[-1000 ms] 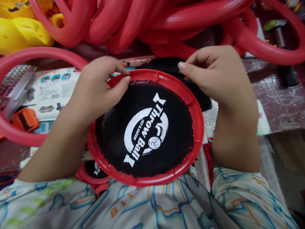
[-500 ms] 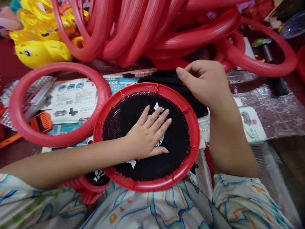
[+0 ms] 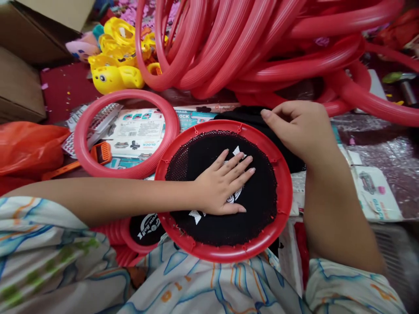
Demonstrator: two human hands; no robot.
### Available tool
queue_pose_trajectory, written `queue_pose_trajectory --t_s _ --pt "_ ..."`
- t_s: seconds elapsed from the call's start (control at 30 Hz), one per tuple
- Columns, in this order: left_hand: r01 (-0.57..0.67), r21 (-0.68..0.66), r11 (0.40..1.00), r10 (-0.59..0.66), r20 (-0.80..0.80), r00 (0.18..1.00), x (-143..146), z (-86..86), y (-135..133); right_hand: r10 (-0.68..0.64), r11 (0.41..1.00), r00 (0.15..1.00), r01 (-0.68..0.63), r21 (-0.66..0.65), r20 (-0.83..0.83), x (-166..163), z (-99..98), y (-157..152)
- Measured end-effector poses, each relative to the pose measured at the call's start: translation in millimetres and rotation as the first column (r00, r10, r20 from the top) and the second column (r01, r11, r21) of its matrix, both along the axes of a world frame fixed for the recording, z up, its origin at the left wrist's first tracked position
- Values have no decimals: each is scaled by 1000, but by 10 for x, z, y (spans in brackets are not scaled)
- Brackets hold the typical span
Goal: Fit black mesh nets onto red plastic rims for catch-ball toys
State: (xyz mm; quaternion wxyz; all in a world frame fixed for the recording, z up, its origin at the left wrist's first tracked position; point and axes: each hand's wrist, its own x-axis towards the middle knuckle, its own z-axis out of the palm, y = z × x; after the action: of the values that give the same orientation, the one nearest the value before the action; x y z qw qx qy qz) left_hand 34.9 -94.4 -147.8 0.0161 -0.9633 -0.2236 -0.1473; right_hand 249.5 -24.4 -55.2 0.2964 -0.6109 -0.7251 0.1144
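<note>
A round red plastic frame (image 3: pixel 284 187) carries a black mesh sheet (image 3: pixel 255 205) with white print, its edge hooked on small pegs around the inside. My left hand (image 3: pixel 225 181) lies flat on the sheet, fingers spread, covering part of the print. Beyond the frame's upper right rim, my right hand (image 3: pixel 297 128) is raised with its fingers curled in and the thumb pointing left. Its fingertips are mostly hidden, so what they hold, if anything, does not show. Under that hand lies a heap of black cloth (image 3: pixel 235 112).
A loose red ring (image 3: pixel 80 146) lies at left on printed cardboard (image 3: pixel 139 131). Many red rings (image 3: pixel 222 52) are heaped at the back. Yellow toy pieces (image 3: pixel 118 80), an orange bag (image 3: pixel 31 146), cardboard boxes (image 3: pixel 19 83) and a hammer (image 3: pixel 407 89) lie around. Finished-looking printed discs (image 3: pixel 150 226) sit below left.
The view has swung left, so everything appears further right and boxes and an orange bag now show. Both hands keep about the same pose relative to the frame.
</note>
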Motion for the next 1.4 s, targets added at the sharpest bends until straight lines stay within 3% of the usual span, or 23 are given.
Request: queue_pose_trajectory --t_s 0.23,0.3,0.4,0.5,0.57,0.6,0.67,0.7,0.77,0.87,0.97,1.1,1.17,1.23,1.3,1.4 --pt "-7 -27 1000 6 -24 1000 39 -6 28 -17 1000 999 17 25 33 26 -32 32" --pt "-2 -61 998 -2 -56 998 79 118 44 -48 999 995 46 26 90 42 -6 52" --pt "13 -136 991 -18 -33 999 32 447 93 -103 994 983 96 51 152 70 13 103" --pt "-18 -169 986 48 178 983 -352 760 115 -128 987 981 112 115 145 108 -18 148" --pt "-138 -206 969 202 336 920 -820 840 72 -141 979 983 121 165 115 149 -49 167" --pt "-268 -264 927 353 361 863 -1092 829 31 -148 974 985 129 185 91 175 -61 174" --pt "-561 -396 727 675 269 687 -1633 716 -75 -158 965 987 149 214 22 226 -74 182" --pt "-681 -415 603 772 90 629 -1871 623 -130 -161 960 987 160 229 -12 248 -74 184" --pt "-756 -392 524 818 -17 575 -2231 402 -215 -161 953 985 170 251 -57 271 -67 179" --pt "-771 -343 537 813 -32 581 -2496 59 -236 -181 938 982 190 289 -59 255 -54 156" --pt "-740 -276 613 780 66 622 -2630 -218 -147 -159 931 984 177 321 -80 208 -30 122" --pt "-688 -127 715 690 283 666 -2824 -380 -79 -47 907 995 78 414 -84 97 121 22" --pt "-677 -66 733 653 347 673 -2870 -310 -142 129 908 991 -131 397 34 -24 254 -77" --pt "-677 -13 736 625 397 672 -2823 -115 -255 363 855 923 -386 346 130 -211 398 -219" --pt "-674 27 738 605 417 679 -2670 194 -374 484 756 844 -536 375 230 -466 527 -399" --pt "-632 162 758 499 479 722 -2316 753 -486 507 647 730 -674 358 459 -930 672 -690"
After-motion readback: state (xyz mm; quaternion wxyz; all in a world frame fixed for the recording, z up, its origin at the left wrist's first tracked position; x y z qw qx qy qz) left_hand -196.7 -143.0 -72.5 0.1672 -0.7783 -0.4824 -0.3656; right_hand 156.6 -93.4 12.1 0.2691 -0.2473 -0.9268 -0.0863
